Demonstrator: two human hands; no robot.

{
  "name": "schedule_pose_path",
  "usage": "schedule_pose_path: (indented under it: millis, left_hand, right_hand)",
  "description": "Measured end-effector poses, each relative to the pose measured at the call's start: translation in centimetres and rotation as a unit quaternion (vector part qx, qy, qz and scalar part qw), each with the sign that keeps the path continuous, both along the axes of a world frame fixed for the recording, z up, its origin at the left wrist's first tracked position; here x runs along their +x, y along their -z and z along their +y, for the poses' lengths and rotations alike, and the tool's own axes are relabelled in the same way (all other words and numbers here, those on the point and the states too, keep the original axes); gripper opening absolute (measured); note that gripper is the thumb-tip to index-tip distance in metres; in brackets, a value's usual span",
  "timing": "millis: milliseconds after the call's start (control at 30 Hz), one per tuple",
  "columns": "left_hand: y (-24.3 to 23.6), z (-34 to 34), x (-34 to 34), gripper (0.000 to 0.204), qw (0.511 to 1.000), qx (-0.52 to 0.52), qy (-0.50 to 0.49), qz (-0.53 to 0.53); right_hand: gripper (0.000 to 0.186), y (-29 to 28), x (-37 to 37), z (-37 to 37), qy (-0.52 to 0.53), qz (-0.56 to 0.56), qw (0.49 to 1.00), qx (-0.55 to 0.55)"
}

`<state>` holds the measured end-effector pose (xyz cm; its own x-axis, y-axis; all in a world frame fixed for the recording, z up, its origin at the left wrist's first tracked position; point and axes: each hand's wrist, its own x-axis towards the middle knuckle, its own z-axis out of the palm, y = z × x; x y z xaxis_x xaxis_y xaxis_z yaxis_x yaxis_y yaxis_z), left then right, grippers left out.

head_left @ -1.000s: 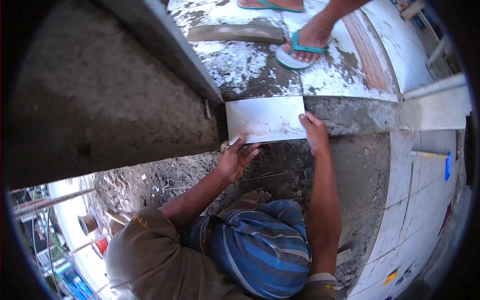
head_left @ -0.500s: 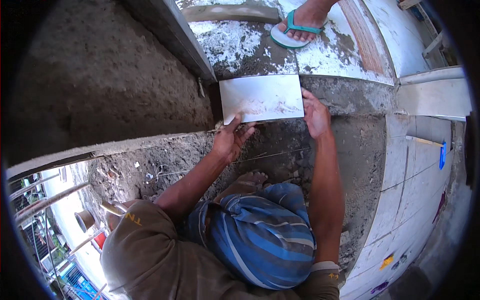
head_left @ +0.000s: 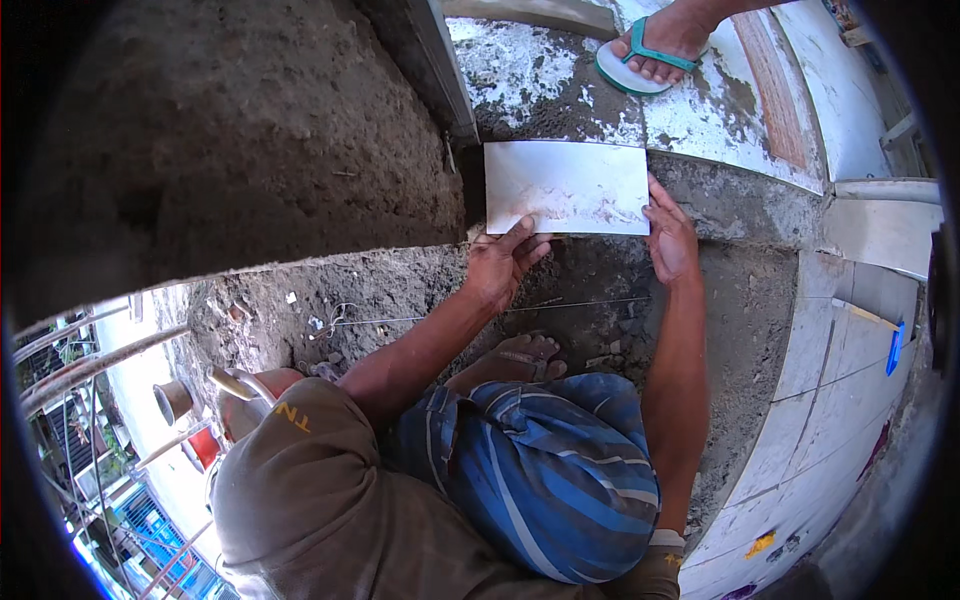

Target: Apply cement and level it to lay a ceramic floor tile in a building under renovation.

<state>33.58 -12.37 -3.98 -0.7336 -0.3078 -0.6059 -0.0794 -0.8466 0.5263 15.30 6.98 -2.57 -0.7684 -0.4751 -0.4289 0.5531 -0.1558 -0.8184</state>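
A white rectangular tile [head_left: 566, 178] with brownish smears along its near side lies level over the rough step edge, beside the door frame. My left hand [head_left: 500, 268] is closed on its near edge, thumb on top and the other fingers below. At the tile's right edge is my right hand [head_left: 672, 238], its fingers curled against the side and partly hidden under it. A taut string [head_left: 590, 303] runs across the dirt below my hands.
Another person's foot in a green-strapped flip-flop [head_left: 650, 60] stands on the dusty white floor beyond. A rough wall [head_left: 250, 140] rises at left, with a door frame [head_left: 452, 75] at its end. A blue-headed tool [head_left: 893, 345] lies on the tiles at right. A bucket [head_left: 174, 402] stands at left.
The whole view has shifted, so everything appears further right. My hands keep their hold on the tile, which stays in about the same place beside the frame.
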Motion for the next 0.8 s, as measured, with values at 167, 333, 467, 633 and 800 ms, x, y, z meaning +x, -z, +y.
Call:
schedule_pose_path:
  millis: [167,333,467,633,800]
  left_hand:
    - [-0.6,0.7,-0.6,0.024,1.000,0.007,-0.023,0.002]
    - [-0.2,0.5,-0.5,0.025,1.000,0.001,-0.007,-0.027]
    - [0.2,0.0,-0.2,0.025,1.000,-0.009,-0.010,-0.022]
    - [-0.4,0.4,-0.6,0.026,1.000,-0.014,-0.006,-0.019]
    - [-0.8,0.4,-0.6,0.027,0.999,-0.023,-0.009,-0.026]
  right_hand:
    - [0.057,-0.3,0.0,0.5,-0.001,0.028,1.000,-0.008]
    - [0.061,2.0,-0.5,0.9,-0.018,0.067,0.998,0.005]
    - [0.060,1.0,-0.1,0.2,-0.005,0.061,0.998,0.006]
    - [0.058,0.3,-0.2,0.6,-0.005,0.044,0.999,0.015]
    - [0.057,0.1,0.0,0.5,-0.006,0.054,0.998,0.018]
